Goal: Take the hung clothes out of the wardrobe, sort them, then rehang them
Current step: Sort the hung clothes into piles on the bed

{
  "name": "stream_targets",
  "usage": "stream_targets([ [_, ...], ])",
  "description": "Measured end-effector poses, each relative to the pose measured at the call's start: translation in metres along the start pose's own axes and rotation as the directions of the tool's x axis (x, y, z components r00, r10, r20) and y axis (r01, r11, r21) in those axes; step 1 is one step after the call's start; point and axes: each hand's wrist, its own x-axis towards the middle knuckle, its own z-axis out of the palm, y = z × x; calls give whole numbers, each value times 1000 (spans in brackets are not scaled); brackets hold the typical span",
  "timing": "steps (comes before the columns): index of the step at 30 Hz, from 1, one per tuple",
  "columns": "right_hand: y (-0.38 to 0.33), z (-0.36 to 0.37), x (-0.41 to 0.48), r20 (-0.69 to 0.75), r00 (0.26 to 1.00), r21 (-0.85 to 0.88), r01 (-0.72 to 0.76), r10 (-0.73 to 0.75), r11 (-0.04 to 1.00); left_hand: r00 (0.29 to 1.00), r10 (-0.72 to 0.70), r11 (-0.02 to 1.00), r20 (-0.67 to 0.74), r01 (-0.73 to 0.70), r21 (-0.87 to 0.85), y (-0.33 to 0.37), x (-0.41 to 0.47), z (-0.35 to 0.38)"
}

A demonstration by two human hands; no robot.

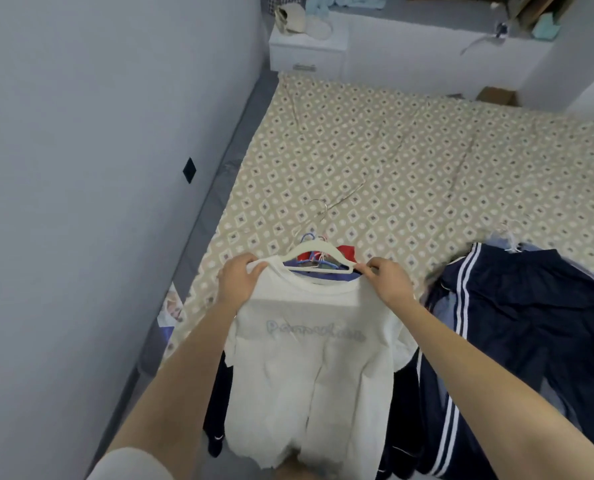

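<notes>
A white T-shirt point(309, 375) with pale lettering hangs on a white hanger point(318, 256) over the near edge of the bed. My left hand point(236, 278) pinches the shirt's left shoulder. My right hand point(391, 282) pinches the right shoulder at the hanger's end. Under the shirt lie dark garments point(217, 410) with coloured hangers point(311, 247) and a red piece. To the right, navy trousers with white stripes point(517, 334) lie piled on the bed.
The bed has a beige diamond-patterned sheet point(410, 161). A bare metal hanger point(320, 211) lies on it. A grey wall stands at the left. At the far end are a white nightstand point(306, 51) and a cluttered shelf.
</notes>
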Motion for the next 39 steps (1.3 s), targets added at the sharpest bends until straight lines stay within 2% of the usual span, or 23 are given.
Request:
stream_targets([
  [5, 12, 46, 60, -1, 998, -14, -64, 64, 998, 998, -12, 997, 56, 7, 76, -38, 57, 45],
  [12, 32, 102, 122, 49, 991, -60, -125, 128, 990, 992, -47, 996, 116, 37, 86, -86, 111, 100],
  [16, 41, 121, 131, 66, 988, -166, -124, 136, 978, 990, -46, 989, 134, 26, 146, -93, 123, 113],
  [21, 47, 124, 123, 156, 983, -382, -25, 91, 924, 990, 19, 991, 143, -37, 130, -89, 119, 114],
  [25, 43, 110, 104, 121, 988, -391, -41, 96, 919, 979, 150, 979, 138, -167, 120, -70, 109, 111],
  [31, 50, 75, 61, 85, 991, -415, -55, 99, 908, 939, 263, 926, 221, -310, 213, -10, 73, 119],
  [36, 72, 31, 10, 59, 992, -364, -82, 111, 928, 867, 411, 827, 283, -485, 283, 51, 24, 127],
  [39, 96, 2, -29, 28, 995, -343, -80, 96, 936, 841, 442, 796, 311, -528, 296, 91, -17, 138],
])
